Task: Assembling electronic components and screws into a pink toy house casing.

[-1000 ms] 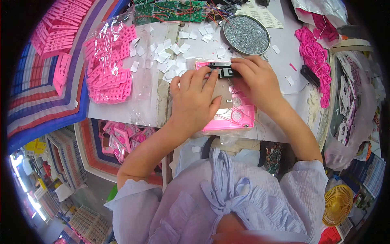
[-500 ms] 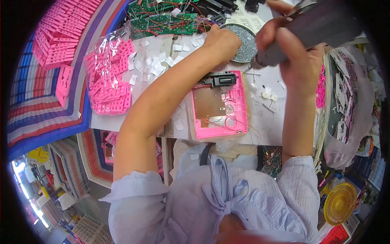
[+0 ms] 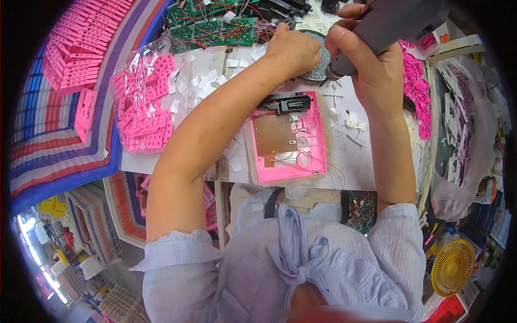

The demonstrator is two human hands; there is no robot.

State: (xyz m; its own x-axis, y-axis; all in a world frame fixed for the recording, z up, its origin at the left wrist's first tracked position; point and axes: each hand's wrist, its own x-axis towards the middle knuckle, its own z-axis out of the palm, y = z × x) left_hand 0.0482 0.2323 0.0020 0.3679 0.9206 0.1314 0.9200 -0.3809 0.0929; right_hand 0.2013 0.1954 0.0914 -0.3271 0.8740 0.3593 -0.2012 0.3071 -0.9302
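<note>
My left hand (image 3: 292, 52) reaches to the rim of a round dish (image 3: 322, 39) full of tiny grey metallic pieces that look like screws. Its fingers are curled, and the tips are hidden. In my right hand (image 3: 371, 62) is a dark grey power screwdriver (image 3: 390, 35), its bit pointing down and left toward the dish's near edge. Below both hands lies an open pink plastic casing (image 3: 323, 134) on the table. A black mechanism (image 3: 293, 103) sits across its far end. Inside are a brown plate (image 3: 274, 134) and thin red wires.
Green circuit boards (image 3: 215, 32) with wires lie at the far left. White paper pieces (image 3: 205, 83) are scattered nearby, beside a clear bag of pink parts (image 3: 142, 118). Small white plastic parts (image 3: 354, 124) lie right of the casing. A blue-edged tray (image 3: 114, 161) holds stacked pink pieces.
The screwdriver and my right hand have shifted left and upward, toward the dish. My left hand stays at the dish, moving slightly. The casing sits almost unchanged.
</note>
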